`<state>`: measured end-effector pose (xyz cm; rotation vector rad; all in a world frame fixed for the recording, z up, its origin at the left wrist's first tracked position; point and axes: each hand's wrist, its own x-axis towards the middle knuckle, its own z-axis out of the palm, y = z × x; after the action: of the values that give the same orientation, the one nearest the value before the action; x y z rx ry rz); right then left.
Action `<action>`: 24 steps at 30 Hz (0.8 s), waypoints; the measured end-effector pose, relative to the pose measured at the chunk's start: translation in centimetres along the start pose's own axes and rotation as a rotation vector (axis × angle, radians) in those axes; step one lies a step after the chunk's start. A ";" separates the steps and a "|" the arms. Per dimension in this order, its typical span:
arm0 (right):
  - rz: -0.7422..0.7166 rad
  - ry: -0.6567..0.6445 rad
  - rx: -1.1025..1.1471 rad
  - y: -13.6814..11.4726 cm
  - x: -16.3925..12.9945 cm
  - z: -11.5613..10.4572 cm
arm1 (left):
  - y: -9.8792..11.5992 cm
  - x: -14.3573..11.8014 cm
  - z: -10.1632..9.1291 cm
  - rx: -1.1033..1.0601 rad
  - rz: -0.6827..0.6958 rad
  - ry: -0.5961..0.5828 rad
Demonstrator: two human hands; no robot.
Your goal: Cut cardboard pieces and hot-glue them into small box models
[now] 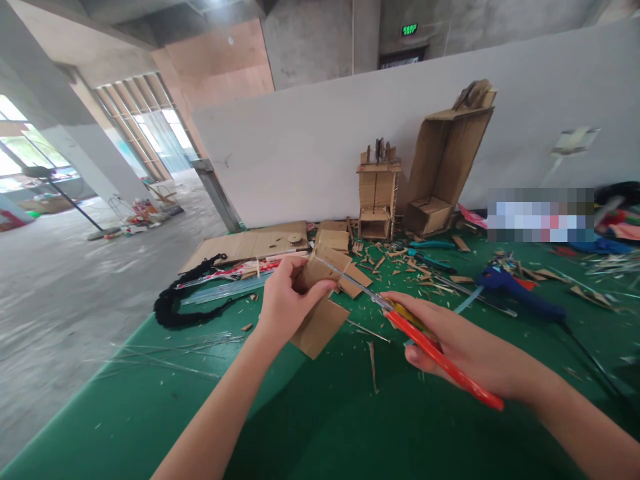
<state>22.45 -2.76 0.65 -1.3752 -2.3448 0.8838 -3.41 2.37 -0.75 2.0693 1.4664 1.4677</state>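
My left hand (286, 300) grips a brown cardboard piece (320, 323) above the green table (320, 413). My right hand (460, 347) holds scissors (430, 350) with red and yellow handles. The blades (350, 280) point left and reach across the upper part of the cardboard piece, close to my left thumb. Both forearms come in from the bottom edge.
Cardboard scraps (400, 263) and flat sheets (255, 243) litter the table's far side. Two cardboard models (377, 193) (445, 167) stand against a white partition. A blue glue gun (515, 293), teal pliers (430, 257) and a black cord (185, 300) lie nearby. The table's left edge drops to a concrete floor.
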 end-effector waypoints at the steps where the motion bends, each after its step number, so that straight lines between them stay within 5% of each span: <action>1: 0.001 0.005 -0.004 0.0 0.0 0.1 | 0.0 0.0 0.0 -0.012 -0.008 0.001; 15: 0.069 0.093 -0.105 0.0 0.6 0.3 | 0.2 -0.1 0.0 0.141 0.055 -0.045; 24: -0.066 0.174 -0.215 0.0 0.6 1.0 | -0.1 -0.3 0.3 0.102 0.025 -0.047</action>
<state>21.58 -2.61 -0.16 -1.3831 -2.3878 0.4833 -3.25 2.27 -1.15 2.1733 1.5330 1.3700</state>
